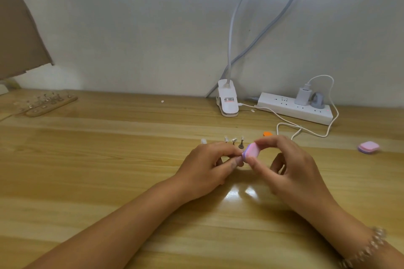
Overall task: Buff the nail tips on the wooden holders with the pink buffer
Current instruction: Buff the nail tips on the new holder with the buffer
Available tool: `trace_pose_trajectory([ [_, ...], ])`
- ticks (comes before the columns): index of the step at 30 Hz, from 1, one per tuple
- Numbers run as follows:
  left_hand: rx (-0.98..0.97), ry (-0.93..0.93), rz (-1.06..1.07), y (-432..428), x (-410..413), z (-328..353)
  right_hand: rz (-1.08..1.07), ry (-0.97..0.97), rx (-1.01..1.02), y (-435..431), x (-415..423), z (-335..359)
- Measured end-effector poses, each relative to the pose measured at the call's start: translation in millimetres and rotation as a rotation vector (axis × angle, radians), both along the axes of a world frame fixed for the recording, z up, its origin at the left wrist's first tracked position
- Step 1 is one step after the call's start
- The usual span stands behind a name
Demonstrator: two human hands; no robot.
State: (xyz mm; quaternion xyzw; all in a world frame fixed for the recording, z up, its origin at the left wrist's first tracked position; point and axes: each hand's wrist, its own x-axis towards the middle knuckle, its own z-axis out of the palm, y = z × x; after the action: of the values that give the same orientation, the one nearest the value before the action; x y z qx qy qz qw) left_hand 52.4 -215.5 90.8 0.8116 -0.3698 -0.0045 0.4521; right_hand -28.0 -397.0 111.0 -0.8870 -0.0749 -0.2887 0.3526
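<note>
underneath, glossy wooden table (pixel 109 159)

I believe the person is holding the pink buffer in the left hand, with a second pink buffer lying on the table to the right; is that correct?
Not quite: the head view shows the pink buffer pinched in the right hand, while the left hand pinches a small piece beside it. The second pink buffer does lie on the table to the right.

A white clip lamp (pixel 227 100) stands beside a power strip (pixel 284 107) with 2 plugs (pixel 302 96); an orange object (pixel 267 133), perhaps plastic, lies nearer.
</note>
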Motion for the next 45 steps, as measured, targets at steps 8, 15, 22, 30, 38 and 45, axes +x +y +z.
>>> trace_pose_trajectory([
  [8, 0.045, -0.002, -0.001, 0, 0, 2, -0.027, -0.021, -0.076, 3, -3, 1],
  [15, 0.117, -0.048, -0.042, -1, -5, 3, -0.053, -0.06, -0.162, 3, -2, -4],
  [22, 0.04, 0.046, -0.014, 0, -3, 3, -0.066, 0.074, -0.181, -2, 0, -7],
  [30, 0.01, 0.085, -0.006, 0, -2, 2, -0.061, 0.212, -0.344, -3, 0, -7],
  [38, 0.053, 0.051, 0.014, 0, -1, 2, 0.085, 0.072, -0.174, 0, -3, -7],
  [45, 0.175, -0.03, 0.006, 0, -4, 6, 0.077, 0.01, -0.197, -3, -2, -10],
])
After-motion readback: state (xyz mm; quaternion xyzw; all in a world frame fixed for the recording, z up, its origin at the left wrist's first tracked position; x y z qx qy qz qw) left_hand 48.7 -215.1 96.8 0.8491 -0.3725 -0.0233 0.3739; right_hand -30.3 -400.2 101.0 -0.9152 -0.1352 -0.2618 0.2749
